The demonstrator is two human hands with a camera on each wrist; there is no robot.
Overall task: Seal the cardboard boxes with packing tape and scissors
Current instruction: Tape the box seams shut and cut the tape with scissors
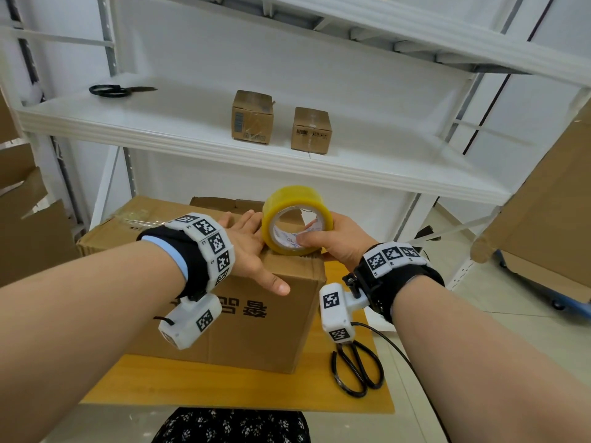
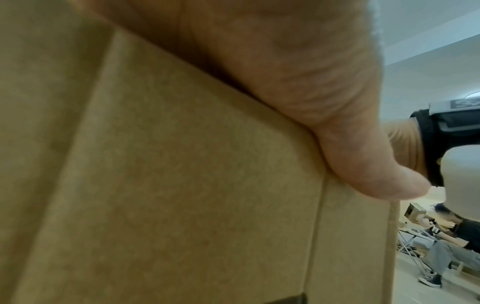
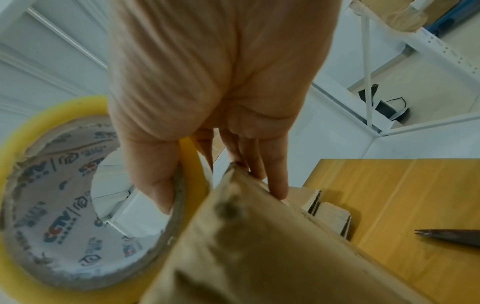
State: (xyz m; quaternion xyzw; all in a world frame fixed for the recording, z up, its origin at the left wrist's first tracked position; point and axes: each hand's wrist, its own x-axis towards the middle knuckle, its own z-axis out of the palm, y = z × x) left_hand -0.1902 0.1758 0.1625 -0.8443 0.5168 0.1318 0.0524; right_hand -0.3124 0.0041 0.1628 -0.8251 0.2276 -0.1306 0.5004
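A large cardboard box [image 1: 256, 318] stands on a wooden table [image 1: 224, 385] in front of me. My left hand [image 1: 252, 247] lies flat on the box's top with straight fingers, its thumb [image 2: 363, 164] reaching over the front edge. My right hand [image 1: 332, 238] grips a yellow roll of packing tape [image 1: 295, 219] at the box's right top edge, thumb inside the core [image 3: 78, 205] and fingers outside. Black scissors [image 1: 358, 369] lie on the table to the right of the box; their tip [image 3: 446, 236] shows in the right wrist view.
A white shelf [image 1: 192, 123] behind the box carries two small sealed cardboard boxes [image 1: 252, 116] [image 1: 311, 131] and a second pair of black scissors [image 1: 118, 90]. More cardboard leans at left [image 1: 28, 219] and right [image 1: 550, 212]. A seated person [image 2: 454, 246] is in the background.
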